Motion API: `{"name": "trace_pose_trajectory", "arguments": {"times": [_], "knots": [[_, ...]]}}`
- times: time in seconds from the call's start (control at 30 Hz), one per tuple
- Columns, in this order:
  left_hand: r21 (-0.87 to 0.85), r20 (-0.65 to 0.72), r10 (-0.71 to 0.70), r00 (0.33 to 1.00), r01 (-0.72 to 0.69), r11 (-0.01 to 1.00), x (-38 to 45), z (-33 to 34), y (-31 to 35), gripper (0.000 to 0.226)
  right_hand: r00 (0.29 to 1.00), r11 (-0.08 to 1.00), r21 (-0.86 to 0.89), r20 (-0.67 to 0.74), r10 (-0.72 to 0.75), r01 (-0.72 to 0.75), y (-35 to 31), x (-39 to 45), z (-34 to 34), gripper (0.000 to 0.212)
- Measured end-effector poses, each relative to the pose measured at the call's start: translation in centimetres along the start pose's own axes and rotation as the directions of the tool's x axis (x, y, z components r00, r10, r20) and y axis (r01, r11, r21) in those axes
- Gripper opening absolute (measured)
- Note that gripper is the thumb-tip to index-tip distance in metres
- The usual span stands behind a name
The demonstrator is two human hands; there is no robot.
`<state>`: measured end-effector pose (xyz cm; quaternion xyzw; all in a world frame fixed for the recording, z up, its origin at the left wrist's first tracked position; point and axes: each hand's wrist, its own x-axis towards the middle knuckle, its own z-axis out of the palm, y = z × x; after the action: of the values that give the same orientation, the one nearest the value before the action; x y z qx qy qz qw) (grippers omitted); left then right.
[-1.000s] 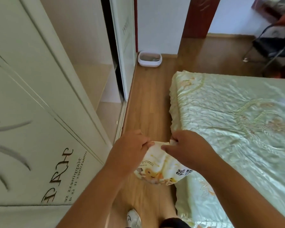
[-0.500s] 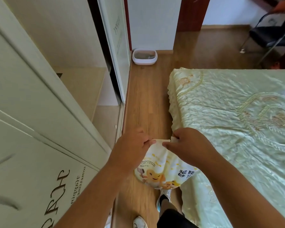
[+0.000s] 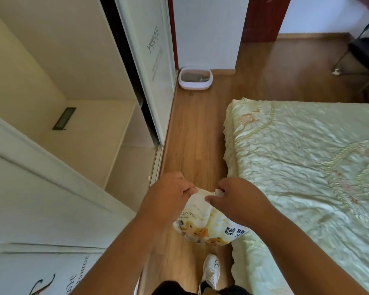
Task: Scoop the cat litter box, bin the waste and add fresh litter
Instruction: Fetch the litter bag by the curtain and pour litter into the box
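Both hands pinch the crumpled top edge of a cat litter bag (image 3: pixel 202 222): the left hand (image 3: pixel 166 201) grips the left corner, the right hand (image 3: pixel 239 201) the right corner, fingers curled into the glossy printed plastic. The soft yellow-and-white bag hangs between them above the wooden floor (image 3: pixel 196 133), just beside the quilted satin bedspread (image 3: pixel 303 167). Far ahead, a rounded white litter box (image 3: pixel 195 78) sits against the wall beside the sliding wardrobe door (image 3: pixel 156 67); its grey contents look like litter, though blurred
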<state>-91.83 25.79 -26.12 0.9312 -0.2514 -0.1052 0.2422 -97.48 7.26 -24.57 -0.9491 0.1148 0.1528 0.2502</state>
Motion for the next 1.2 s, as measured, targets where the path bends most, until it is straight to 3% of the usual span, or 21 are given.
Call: {"name": "trace_pose_trajectory", "arguments": {"times": [0.43,0.93,1.2], "knots": [[-0.064,-0.126,0.041,0.991,-0.050,0.997,13.8,-1.5,0.6,0.030,0.990,1.000,0.002,-0.141,0.020,-0.020,1.5,11.9,-8.9,0.037],[-0.094,0.029,0.222,0.975,-0.219,0.971,34.7,-6.7,-5.2,0.027,0.974,0.984,0.080,-0.145,0.172,-0.162,-1.2,28.8,-14.6,0.048],[-0.018,0.001,0.266,0.964,-0.266,0.964,43.3,-9.9,-7.8,0.028,0.967,0.980,0.118,-0.177,0.182,-0.163,-3.0,36.6,-16.7,0.048]]}}
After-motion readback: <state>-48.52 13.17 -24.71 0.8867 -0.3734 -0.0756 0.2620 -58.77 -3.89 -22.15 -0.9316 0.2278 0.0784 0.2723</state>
